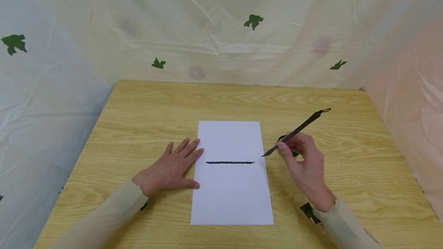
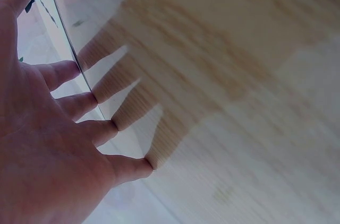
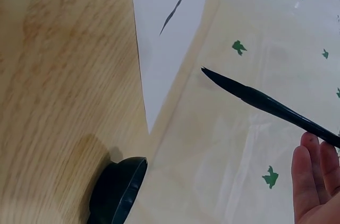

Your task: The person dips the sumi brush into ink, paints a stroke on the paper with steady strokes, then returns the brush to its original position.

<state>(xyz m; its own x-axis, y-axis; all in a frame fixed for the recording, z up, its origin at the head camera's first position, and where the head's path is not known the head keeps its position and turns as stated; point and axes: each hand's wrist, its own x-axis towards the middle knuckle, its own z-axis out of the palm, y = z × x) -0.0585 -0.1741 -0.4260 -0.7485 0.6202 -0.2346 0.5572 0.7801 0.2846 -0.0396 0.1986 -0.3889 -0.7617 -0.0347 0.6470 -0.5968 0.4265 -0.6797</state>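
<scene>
A white sheet of paper [image 1: 228,199] lies on the wooden table, crossed by a black horizontal stroke [image 1: 230,162]. My left hand [image 1: 171,168] rests flat with fingers spread, its fingertips and thumb on the sheet's left edge. Between thumb and fingers, my right hand [image 1: 308,164] pinches a dark ink brush [image 1: 297,130]. The brush slants, its pointed tip down near the paper's right edge and its looped end up to the right; the right wrist view shows the tip above the surface. A small black dish [image 3: 114,192] stands beside the right hand, mostly hidden behind it in the head view.
The wooden table [image 1: 173,107] extends around the paper on all sides. Pale sheeting [image 1: 214,30] with green leaf-like patches hangs behind the table and along both sides. Black wrist bands [image 1: 309,212] show by the sleeves.
</scene>
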